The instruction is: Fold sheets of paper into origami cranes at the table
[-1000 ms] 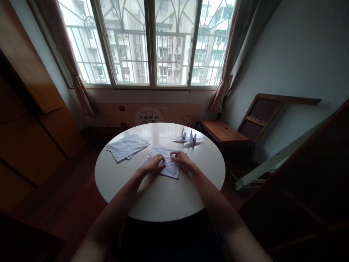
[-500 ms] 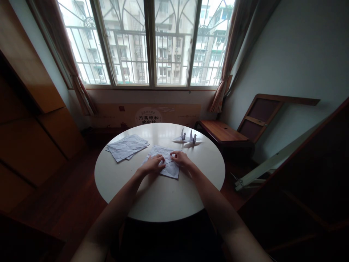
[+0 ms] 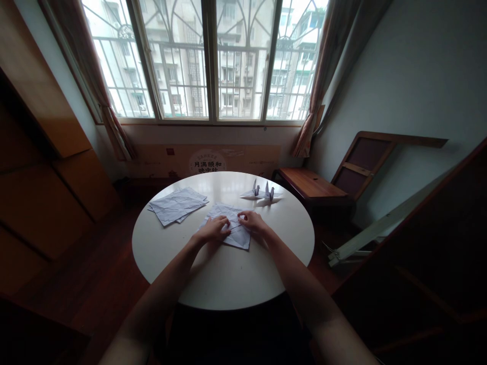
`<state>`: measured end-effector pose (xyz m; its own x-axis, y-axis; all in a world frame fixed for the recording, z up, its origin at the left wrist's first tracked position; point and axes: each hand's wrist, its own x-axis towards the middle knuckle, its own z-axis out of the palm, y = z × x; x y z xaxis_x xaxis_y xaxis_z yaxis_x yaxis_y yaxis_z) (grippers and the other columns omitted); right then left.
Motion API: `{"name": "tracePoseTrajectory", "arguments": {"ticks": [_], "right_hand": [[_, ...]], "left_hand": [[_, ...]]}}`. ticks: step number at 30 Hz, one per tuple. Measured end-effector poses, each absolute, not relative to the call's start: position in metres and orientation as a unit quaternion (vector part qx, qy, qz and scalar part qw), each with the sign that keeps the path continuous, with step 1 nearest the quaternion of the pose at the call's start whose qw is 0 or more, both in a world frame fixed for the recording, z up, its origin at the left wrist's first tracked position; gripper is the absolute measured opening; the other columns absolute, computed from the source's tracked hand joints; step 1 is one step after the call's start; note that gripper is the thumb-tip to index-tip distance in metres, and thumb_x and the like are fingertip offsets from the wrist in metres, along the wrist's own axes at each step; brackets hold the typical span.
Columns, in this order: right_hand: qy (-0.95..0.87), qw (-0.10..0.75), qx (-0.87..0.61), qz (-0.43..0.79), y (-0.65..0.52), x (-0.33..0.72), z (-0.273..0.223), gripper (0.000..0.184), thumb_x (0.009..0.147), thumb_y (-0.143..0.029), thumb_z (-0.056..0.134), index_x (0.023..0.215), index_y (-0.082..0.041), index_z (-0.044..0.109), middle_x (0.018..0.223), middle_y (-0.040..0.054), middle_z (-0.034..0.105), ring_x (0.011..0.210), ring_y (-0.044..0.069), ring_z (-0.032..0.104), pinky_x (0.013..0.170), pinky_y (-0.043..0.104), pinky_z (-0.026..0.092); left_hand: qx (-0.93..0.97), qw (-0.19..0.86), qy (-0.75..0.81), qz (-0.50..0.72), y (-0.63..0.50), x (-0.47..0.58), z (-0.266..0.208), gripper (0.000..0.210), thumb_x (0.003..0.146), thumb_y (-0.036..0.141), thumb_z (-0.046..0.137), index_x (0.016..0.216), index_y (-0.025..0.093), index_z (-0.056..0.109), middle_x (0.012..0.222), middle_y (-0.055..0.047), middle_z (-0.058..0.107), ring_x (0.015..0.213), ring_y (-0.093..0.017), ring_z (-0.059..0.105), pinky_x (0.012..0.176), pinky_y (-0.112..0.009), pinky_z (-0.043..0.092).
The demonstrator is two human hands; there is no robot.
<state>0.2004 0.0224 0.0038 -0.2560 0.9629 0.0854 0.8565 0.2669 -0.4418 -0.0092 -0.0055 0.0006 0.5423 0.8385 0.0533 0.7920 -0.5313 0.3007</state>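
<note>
A creased pale sheet of paper lies in the middle of the round white table, with a fold line running across it. My left hand rests on the sheet's left part, fingers bent but apart, tips touching the paper. At the right side of the sheet my right hand is closed in a pinch, thumb and forefinger on the paper's edge. Two folded paper cranes, a left one and a right one, stand beyond my right hand.
Several wrinkled sheets of paper are piled at the table's left. A low wooden bench stands behind the table on the right. Below the window a printed cardboard box leans by the wall. Wooden cabinets line the left side.
</note>
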Motion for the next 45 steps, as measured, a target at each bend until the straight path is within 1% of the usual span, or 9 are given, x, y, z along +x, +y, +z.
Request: {"name": "tracePoseTrajectory", "arguments": {"ticks": [11, 15, 17, 19, 22, 26, 32, 40, 45], "right_hand": [[-0.779, 0.169, -0.584, 0.154, 0.021, 0.201, 0.005, 0.034, 0.085, -0.035, 0.057, 0.115, -0.023, 0.068, 0.089, 0.0031, 0.071, 0.082, 0.016, 0.063, 0.076, 0.024, 0.041], [-0.781, 0.17, -0.58, 0.159, 0.02, 0.201, 0.006, 0.035, 0.086, -0.035, 0.056, 0.117, -0.024, 0.068, 0.09, 0.0036, 0.072, 0.084, 0.017, 0.063, 0.079, 0.025, 0.041], [-0.78, 0.168, -0.581, 0.16, 0.019, 0.2, 0.008, 0.035, 0.086, -0.035, 0.056, 0.117, -0.023, 0.068, 0.091, 0.0041, 0.072, 0.085, 0.017, 0.063, 0.08, 0.026, 0.041], [-0.779, 0.166, -0.583, 0.164, 0.018, 0.199, 0.01, 0.035, 0.086, -0.035, 0.055, 0.117, -0.023, 0.068, 0.092, 0.0045, 0.072, 0.085, 0.018, 0.063, 0.08, 0.026, 0.041], [-0.776, 0.164, -0.587, 0.166, 0.018, 0.199, 0.01, 0.035, 0.087, -0.035, 0.055, 0.117, -0.023, 0.068, 0.092, 0.0045, 0.071, 0.085, 0.017, 0.063, 0.08, 0.026, 0.041], [-0.777, 0.168, -0.585, 0.162, 0.019, 0.2, 0.007, 0.034, 0.086, -0.034, 0.056, 0.116, -0.023, 0.068, 0.092, 0.0038, 0.071, 0.085, 0.017, 0.063, 0.08, 0.026, 0.041], [-0.779, 0.168, -0.582, 0.162, 0.022, 0.201, 0.005, 0.034, 0.086, -0.035, 0.055, 0.116, -0.024, 0.068, 0.092, 0.0037, 0.071, 0.085, 0.017, 0.063, 0.08, 0.026, 0.041], [-0.777, 0.169, -0.585, 0.163, 0.022, 0.2, 0.005, 0.035, 0.086, -0.035, 0.055, 0.116, -0.023, 0.068, 0.093, 0.0044, 0.071, 0.085, 0.017, 0.063, 0.079, 0.026, 0.041], [-0.776, 0.172, -0.584, 0.163, 0.021, 0.2, 0.006, 0.035, 0.086, -0.035, 0.056, 0.116, -0.023, 0.068, 0.092, 0.004, 0.071, 0.085, 0.017, 0.063, 0.081, 0.026, 0.041]], "left_hand": [[0.869, 0.117, 0.47, 0.104, -0.004, -0.01, -0.002, 0.033, 0.089, 0.044, 0.052, 0.113, 0.023, 0.059, 0.137, -0.01, 0.05, 0.128, -0.027, 0.046, 0.108, -0.05, 0.033], [0.854, 0.084, 0.495, 0.137, -0.01, -0.005, 0.007, 0.037, 0.088, 0.042, 0.055, 0.12, 0.024, 0.058, 0.135, -0.01, 0.052, 0.123, -0.027, 0.05, 0.105, -0.042, 0.037], [0.827, 0.065, 0.531, 0.175, -0.014, -0.003, 0.015, 0.05, 0.089, 0.038, 0.054, 0.136, 0.025, 0.045, 0.123, -0.009, 0.061, 0.113, -0.025, 0.058, 0.098, -0.039, 0.041], [0.79, 0.062, 0.575, 0.202, -0.016, -0.002, 0.022, 0.055, 0.091, 0.037, 0.049, 0.142, 0.024, 0.035, 0.102, -0.005, 0.068, 0.099, -0.022, 0.064, 0.092, -0.036, 0.044], [0.747, 0.048, 0.628, 0.212, -0.016, -0.003, 0.026, 0.054, 0.092, 0.039, 0.046, 0.142, 0.024, 0.034, 0.088, -0.004, 0.07, 0.087, -0.022, 0.066, 0.082, -0.034, 0.046], [0.72, 0.026, 0.663, 0.204, -0.013, -0.004, 0.023, 0.047, 0.091, 0.042, 0.046, 0.135, 0.024, 0.045, 0.093, -0.007, 0.071, 0.089, -0.025, 0.067, 0.076, -0.034, 0.047], [0.704, 0.03, 0.682, 0.196, -0.013, -0.003, 0.022, 0.041, 0.09, 0.044, 0.046, 0.123, 0.024, 0.057, 0.098, -0.009, 0.071, 0.095, -0.027, 0.067, 0.078, -0.035, 0.049], [0.7, 0.031, 0.689, 0.185, -0.012, -0.003, 0.02, 0.051, 0.09, 0.046, 0.045, 0.134, 0.022, 0.051, 0.103, -0.012, 0.071, 0.099, -0.029, 0.066, 0.08, -0.037, 0.05], [0.71, 0.035, 0.681, 0.178, -0.011, -0.005, 0.019, 0.049, 0.09, 0.045, 0.046, 0.132, 0.022, 0.054, 0.1, -0.011, 0.072, 0.097, -0.029, 0.066, 0.079, -0.037, 0.05]]}}
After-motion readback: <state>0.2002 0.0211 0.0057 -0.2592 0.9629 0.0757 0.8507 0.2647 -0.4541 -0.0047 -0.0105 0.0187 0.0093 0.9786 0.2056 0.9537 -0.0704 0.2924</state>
